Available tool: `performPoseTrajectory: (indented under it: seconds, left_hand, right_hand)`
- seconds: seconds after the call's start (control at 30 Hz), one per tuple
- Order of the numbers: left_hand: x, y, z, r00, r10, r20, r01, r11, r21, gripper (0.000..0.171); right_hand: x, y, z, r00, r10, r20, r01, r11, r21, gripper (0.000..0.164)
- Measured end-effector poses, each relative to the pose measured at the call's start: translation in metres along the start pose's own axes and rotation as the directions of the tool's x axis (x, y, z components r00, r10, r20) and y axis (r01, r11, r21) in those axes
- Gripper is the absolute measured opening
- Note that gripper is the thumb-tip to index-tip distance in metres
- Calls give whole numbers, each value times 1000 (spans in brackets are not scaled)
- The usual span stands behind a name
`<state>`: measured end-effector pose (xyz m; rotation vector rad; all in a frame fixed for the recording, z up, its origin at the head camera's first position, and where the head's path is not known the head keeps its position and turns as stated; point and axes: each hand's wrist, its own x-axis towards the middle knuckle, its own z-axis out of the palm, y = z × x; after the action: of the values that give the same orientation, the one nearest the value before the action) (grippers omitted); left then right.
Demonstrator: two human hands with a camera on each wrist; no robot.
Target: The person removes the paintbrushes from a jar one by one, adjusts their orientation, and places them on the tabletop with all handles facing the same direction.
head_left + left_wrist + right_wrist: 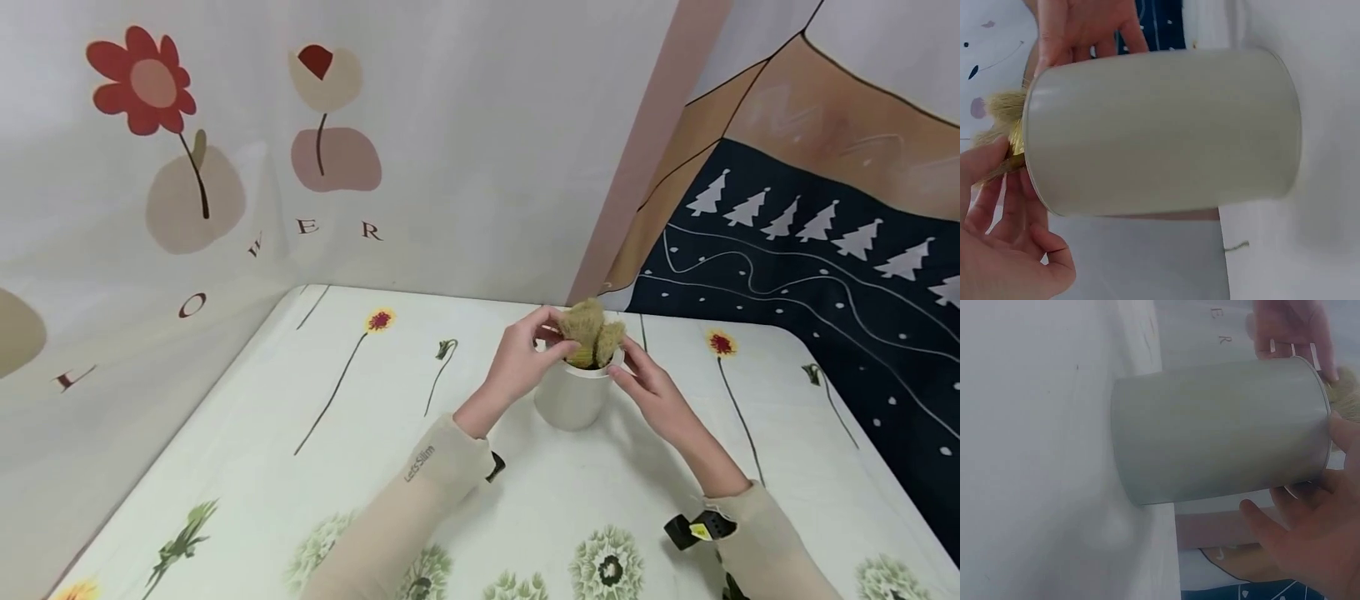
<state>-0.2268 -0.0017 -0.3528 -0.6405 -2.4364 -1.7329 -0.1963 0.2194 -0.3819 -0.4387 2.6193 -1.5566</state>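
Note:
A pale, off-white cylindrical canister [570, 402] stands upright on the table. Out of its mouth stick tan bristly tufts [582, 322], like brush heads; a shiny golden-yellow band [1017, 139] shows below the bristles in the left wrist view. My left hand [525, 357] pinches one tuft between thumb and fingers at the canister's left side. On the opposite side my right hand [654, 396] holds the rim, with its thumb at the edge and fingers around the far side. Whatever lies deeper in the canister is hidden by its wall.
A white tablecloth [247, 433] printed with flowers covers the table. Behind it hangs a pale curtain [465, 150] with flower prints and letters, and a dark blue cloth with tree shapes [795, 275] is at the right.

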Motion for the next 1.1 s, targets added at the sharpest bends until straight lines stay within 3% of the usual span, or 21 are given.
performPoseTrajectory:
  seconds: [0.1, 0.23, 0.5, 0.8, 1.1]
  left_hand:
    - [2, 3, -3, 998, 14, -54, -21, 990, -140, 20]
    - [6, 12, -12, 990, 22, -138, -62, 953, -297, 24]
    - [6, 29, -34, 970, 3, -242, -139, 826, -547, 28]
    - [-3, 39, -56, 943, 37, -331, -241, 760, -604, 29]
    - [-9, 45, -79, 932, 17, -361, -245, 763, -598, 35]
  right_hand:
    - [0, 1, 1, 1000, -7, 0, 7, 1000, -5, 67]
    - [-1, 0, 1, 1000, -9, -3, 9, 1000, -1, 67]
    - [1, 0, 1, 1000, 1, -5, -1, 1000, -3, 68]
    - [0, 1, 0, 1000, 3, -2, -3, 1000, -20, 68]
    - [0, 1, 0, 1000, 10, 0, -10, 1000, -14, 69]
